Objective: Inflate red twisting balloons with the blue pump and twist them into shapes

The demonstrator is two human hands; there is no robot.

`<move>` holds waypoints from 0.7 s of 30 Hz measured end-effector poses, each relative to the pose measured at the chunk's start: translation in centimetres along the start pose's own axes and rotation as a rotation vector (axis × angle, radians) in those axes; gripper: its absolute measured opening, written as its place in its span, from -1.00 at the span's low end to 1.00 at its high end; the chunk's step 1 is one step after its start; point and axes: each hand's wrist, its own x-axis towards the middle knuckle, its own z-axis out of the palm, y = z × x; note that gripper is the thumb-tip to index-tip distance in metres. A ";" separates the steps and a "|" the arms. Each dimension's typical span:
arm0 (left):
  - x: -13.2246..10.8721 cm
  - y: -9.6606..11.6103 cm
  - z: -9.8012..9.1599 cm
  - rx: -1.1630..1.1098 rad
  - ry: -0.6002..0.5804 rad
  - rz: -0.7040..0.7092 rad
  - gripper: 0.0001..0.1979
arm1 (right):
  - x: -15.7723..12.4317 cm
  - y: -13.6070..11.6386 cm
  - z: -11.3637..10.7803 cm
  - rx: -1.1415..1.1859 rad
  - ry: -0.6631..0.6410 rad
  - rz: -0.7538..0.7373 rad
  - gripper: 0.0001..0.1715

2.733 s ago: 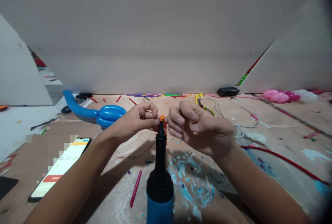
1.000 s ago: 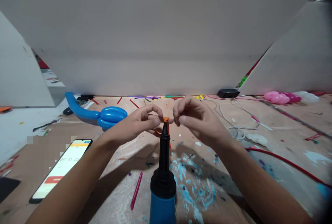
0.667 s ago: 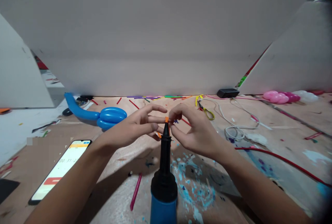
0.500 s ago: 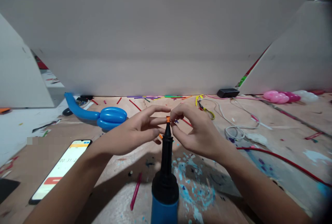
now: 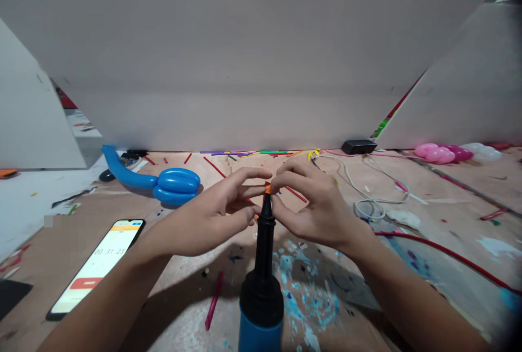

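A balloon pump (image 5: 261, 300) with a blue body and black tapered nozzle stands upright at the bottom centre. The mouth of an orange uninflated balloon (image 5: 267, 188) sits at the nozzle tip. From the right, my right hand (image 5: 316, 202) pinches the balloon there between bent fingers and thumb. My left hand (image 5: 216, 213) closes in from the other side, its fingertips at the balloon's mouth. Beside my left thumb a bit of orange shows, and the rest of the balloon is hidden behind the fingers.
A twisted blue balloon (image 5: 177, 180) lies at left, with a lit phone (image 5: 98, 270) nearer. White cable (image 5: 371, 202), a red tube (image 5: 440, 248), a black box (image 5: 359, 147) and pink balloons (image 5: 434, 152) are on the right. A white panel (image 5: 244, 69) closes the back.
My right hand has shifted slightly, its fingers stretching further over the nozzle tip. My left thumb and fingers have drawn closer together. The pump has moved slightly right in view.
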 end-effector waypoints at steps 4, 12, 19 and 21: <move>0.5 -0.4 0.2 0.163 0.144 0.035 -0.78 | 0.0 0.0 0.1 0.012 0.030 -0.026 -0.83; 1.4 -1.6 0.0 0.623 0.367 0.299 -0.90 | 0.3 0.0 0.4 0.104 0.094 -0.054 -0.81; 1.3 -1.5 0.2 0.668 0.427 0.408 -0.90 | 0.3 0.2 1.0 0.211 0.120 -0.032 -0.81; 1.2 -1.5 0.1 0.675 0.427 0.421 -0.90 | 0.3 0.1 1.2 0.250 0.125 -0.013 -0.82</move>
